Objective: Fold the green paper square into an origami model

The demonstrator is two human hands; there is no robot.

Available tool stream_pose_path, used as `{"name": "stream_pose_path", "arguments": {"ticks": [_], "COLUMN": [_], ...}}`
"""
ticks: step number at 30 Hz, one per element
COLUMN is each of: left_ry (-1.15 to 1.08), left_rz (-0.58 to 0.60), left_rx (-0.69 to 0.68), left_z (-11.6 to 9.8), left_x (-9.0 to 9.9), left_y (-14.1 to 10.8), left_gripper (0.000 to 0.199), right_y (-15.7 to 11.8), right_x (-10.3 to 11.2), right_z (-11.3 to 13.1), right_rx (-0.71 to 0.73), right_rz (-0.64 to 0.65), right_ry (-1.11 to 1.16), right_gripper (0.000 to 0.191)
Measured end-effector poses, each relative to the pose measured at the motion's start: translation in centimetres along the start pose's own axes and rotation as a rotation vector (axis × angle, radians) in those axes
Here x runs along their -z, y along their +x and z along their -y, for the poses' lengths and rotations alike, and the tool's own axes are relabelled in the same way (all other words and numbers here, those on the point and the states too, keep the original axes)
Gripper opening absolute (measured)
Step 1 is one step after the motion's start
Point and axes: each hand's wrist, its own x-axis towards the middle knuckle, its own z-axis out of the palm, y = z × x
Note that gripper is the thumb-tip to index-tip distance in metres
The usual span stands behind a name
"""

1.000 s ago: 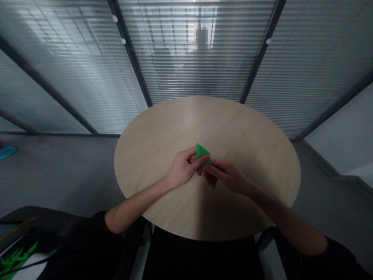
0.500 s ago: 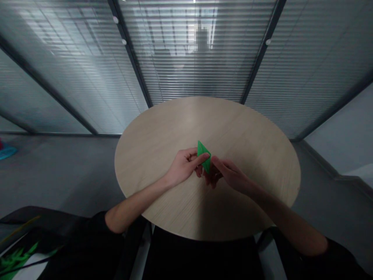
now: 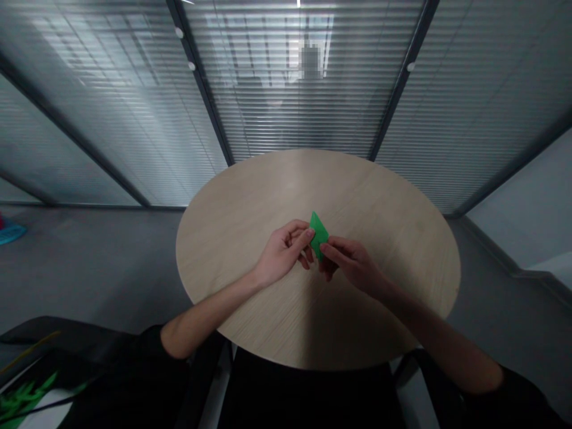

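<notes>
A small piece of folded green paper (image 3: pixel 319 233), diamond-shaped with a pointed top, is held up over the middle of the table. My left hand (image 3: pixel 286 249) pinches its left edge between thumb and fingers. From the other side, my right hand (image 3: pixel 351 260) grips the lower right edge, thumb in front and fingers behind. The lower tip of the paper is partly hidden by the fingers.
The round wooden table (image 3: pixel 250 196) lies under both hands. Glass panels with blinds (image 3: pixel 295 119) stand behind it. A black chair or bag edge (image 3: pixel 53 328) and green leafy shapes (image 3: pixel 27 396) show at lower left. A blue object (image 3: pixel 11 232) rests on the floor.
The green paper has shifted slightly right and up and turned a little. My right thumb and fingers have closed on its right edge, while my left thumb has drawn back to the left edge.
</notes>
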Motion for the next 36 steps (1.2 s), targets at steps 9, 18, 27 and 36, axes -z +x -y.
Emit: {"name": "stream_pose_path", "arguments": {"ticks": [9, 18, 27, 36], "left_ry": [-0.021, 0.029, -0.01, -0.059], "left_rz": [-0.026, 0.004, -0.001, 0.058], "left_rx": [-0.068, -0.123, -0.064, -0.031], "left_z": [0.44, 0.27, 0.26, -0.11], "left_x": [-0.13, -0.18, 0.01, 0.15], "left_y": [-0.04, -0.27, -0.07, -0.17], "left_gripper": [0.034, 0.031, 0.03, 0.035], "right_y": [0.04, 0.14, 0.25, 0.17], "right_x": [-0.11, 0.09, -0.04, -0.05], "right_z": [-0.11, -0.02, -0.02, 0.5], "right_rx": [0.033, 0.045, 0.049, -0.004], "right_rz": [-0.093, -0.149, -0.152, -0.171], "right_ry": [-0.002, 0.012, -0.001, 0.104], "right_gripper": [0.04, 0.037, 0.042, 0.038]}}
